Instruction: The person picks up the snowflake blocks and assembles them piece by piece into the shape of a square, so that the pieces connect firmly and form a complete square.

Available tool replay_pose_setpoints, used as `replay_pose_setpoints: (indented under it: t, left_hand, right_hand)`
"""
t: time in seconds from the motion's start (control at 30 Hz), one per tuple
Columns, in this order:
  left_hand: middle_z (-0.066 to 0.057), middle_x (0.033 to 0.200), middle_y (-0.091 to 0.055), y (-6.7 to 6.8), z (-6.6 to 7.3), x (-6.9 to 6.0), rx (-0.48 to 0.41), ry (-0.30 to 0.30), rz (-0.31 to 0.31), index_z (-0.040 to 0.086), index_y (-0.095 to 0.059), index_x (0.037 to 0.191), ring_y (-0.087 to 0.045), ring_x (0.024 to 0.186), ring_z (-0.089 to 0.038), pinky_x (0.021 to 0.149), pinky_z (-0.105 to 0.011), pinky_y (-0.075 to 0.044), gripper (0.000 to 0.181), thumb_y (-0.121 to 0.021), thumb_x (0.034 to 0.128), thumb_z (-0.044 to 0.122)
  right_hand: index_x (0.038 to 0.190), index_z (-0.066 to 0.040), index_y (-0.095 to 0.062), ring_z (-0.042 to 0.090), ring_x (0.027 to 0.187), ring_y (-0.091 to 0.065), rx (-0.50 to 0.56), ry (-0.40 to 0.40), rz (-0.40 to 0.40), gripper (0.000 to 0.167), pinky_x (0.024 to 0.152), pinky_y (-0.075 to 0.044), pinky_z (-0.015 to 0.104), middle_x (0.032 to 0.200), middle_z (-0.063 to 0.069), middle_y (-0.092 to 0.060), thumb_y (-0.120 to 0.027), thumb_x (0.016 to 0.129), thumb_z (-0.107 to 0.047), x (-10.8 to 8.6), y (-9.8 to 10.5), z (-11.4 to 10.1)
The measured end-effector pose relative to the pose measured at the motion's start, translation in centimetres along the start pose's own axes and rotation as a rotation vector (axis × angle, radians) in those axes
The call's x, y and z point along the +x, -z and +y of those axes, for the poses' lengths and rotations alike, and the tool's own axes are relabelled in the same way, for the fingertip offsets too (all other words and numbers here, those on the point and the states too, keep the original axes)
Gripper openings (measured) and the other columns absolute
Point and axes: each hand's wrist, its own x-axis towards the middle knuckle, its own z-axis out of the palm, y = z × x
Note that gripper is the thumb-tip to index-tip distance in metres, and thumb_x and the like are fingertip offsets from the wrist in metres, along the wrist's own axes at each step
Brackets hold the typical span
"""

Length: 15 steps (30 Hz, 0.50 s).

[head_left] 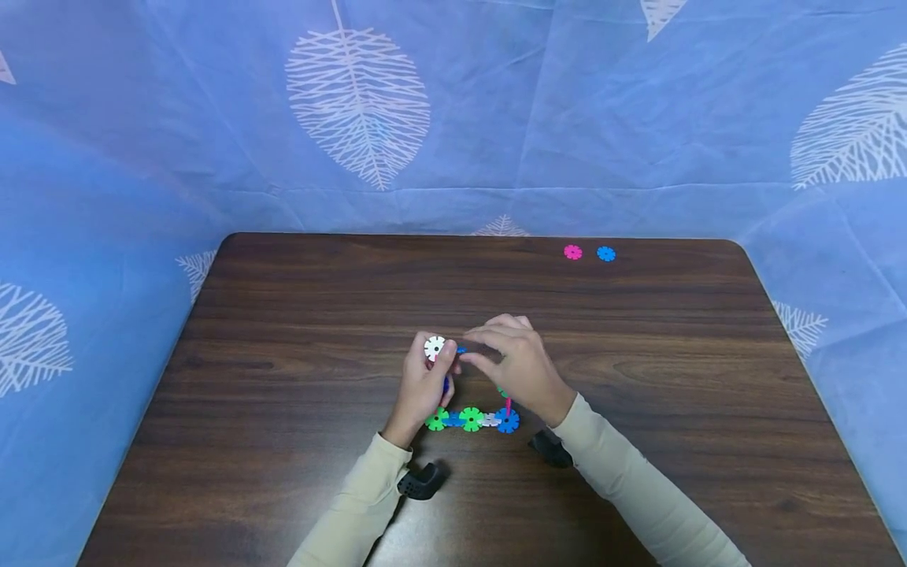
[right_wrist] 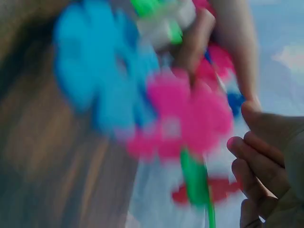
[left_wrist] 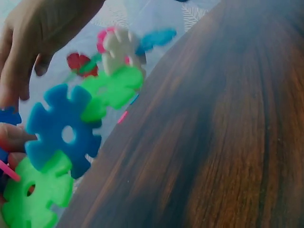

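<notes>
My left hand (head_left: 422,387) grips a build of slotted plastic snowflake discs, with a white disc (head_left: 434,348) beside its thumb. A small blue disc (head_left: 461,350) sticks out to the right. Around that blue disc my right hand (head_left: 523,358) holds thumb and forefinger apart. Below the hands runs a row of linked discs, with a green disc (head_left: 471,419) in its middle and a blue disc (head_left: 507,420) at its right end. A pink disc (right_wrist: 190,118) shows blurred in the right wrist view. My palms hide part of the build.
Near the far edge of the brown wooden table (head_left: 319,299) lie a loose pink disc (head_left: 572,252) and a loose blue disc (head_left: 605,253). Blue cloth with white leaf prints (head_left: 357,110) hangs behind. A black wrist device (head_left: 422,481) sits by the left cuff.
</notes>
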Motion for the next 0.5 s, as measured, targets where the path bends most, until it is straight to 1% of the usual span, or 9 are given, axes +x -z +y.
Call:
replay_pose_setpoints:
  t: [0.07, 0.13, 0.2, 0.3, 0.4, 0.5]
  left_hand:
    - [-0.007, 0.072, -0.054, 0.1, -0.1, 0.0, 0.002, -0.006, 0.002, -0.002, -0.039, 0.100, -0.038, 0.029, -0.009, 0.026, -0.023, -0.028, 0.021, -0.046, 0.1008, 0.018]
    - [-0.006, 0.074, -0.056, 0.3, -0.1, 0.0, 0.014, -0.002, 0.012, -0.001, -0.041, 0.099, -0.039, 0.029, -0.008, 0.025, -0.023, -0.028, 0.022, -0.046, 0.1007, 0.020]
    - [-0.006, 0.075, -0.059, 0.4, -0.2, 0.0, 0.029, 0.003, 0.027, -0.001, -0.043, 0.099, -0.041, 0.029, -0.008, 0.025, -0.024, -0.028, 0.023, -0.048, 0.1001, 0.021]
    - [-0.004, 0.074, -0.063, 0.4, -0.3, 0.1, 0.039, 0.012, 0.035, 0.000, -0.045, 0.098, -0.043, 0.029, -0.008, 0.024, -0.025, -0.029, 0.024, -0.050, 0.0993, 0.023]
    - [-0.002, 0.072, -0.063, 0.3, -0.3, 0.1, 0.040, 0.018, 0.032, 0.000, -0.046, 0.098, -0.043, 0.029, -0.008, 0.024, -0.025, -0.029, 0.024, -0.050, 0.0991, 0.024]
    - [0.000, 0.069, -0.061, 0.2, -0.2, 0.2, 0.037, 0.023, 0.026, 0.002, -0.046, 0.098, -0.043, 0.029, -0.007, 0.025, -0.024, -0.029, 0.025, -0.050, 0.0992, 0.026]
  right_hand:
    - [0.097, -0.007, -0.074, 0.019, 0.090, -0.064, 0.018, -0.054, 0.015, 0.027, 0.076, -0.046, 0.036, 0.092, 0.005, -0.074, -0.081, 0.075, -0.021, 0.1, 0.9, 1.0]
    - [0.098, -0.008, -0.074, 0.020, 0.088, -0.064, 0.028, -0.136, 0.034, 0.024, 0.072, -0.047, 0.037, 0.091, 0.006, -0.073, -0.078, 0.078, -0.022, 0.2, 1.7, 2.6]
    - [0.098, -0.008, -0.073, 0.020, 0.084, -0.064, 0.030, -0.238, 0.043, 0.020, 0.069, -0.048, 0.037, 0.089, 0.007, -0.073, -0.073, 0.084, -0.021, 0.4, 2.3, 4.7]
    - [0.099, -0.004, -0.070, 0.021, 0.078, -0.065, 0.017, -0.391, 0.028, 0.020, 0.067, -0.052, 0.037, 0.087, 0.011, -0.071, -0.066, 0.089, -0.021, 0.6, 2.7, 8.0]
    - [0.099, 0.001, -0.068, 0.026, 0.077, -0.066, -0.006, -0.520, 0.024, 0.022, 0.071, -0.054, 0.041, 0.088, 0.016, -0.070, -0.064, 0.091, -0.019, 0.7, 2.9, 10.9]
    - [0.097, 0.003, -0.067, 0.030, 0.078, -0.066, -0.060, -0.615, 0.056, 0.023, 0.075, -0.053, 0.044, 0.088, 0.020, -0.069, -0.064, 0.091, -0.018, 1.1, 2.8, 13.6]
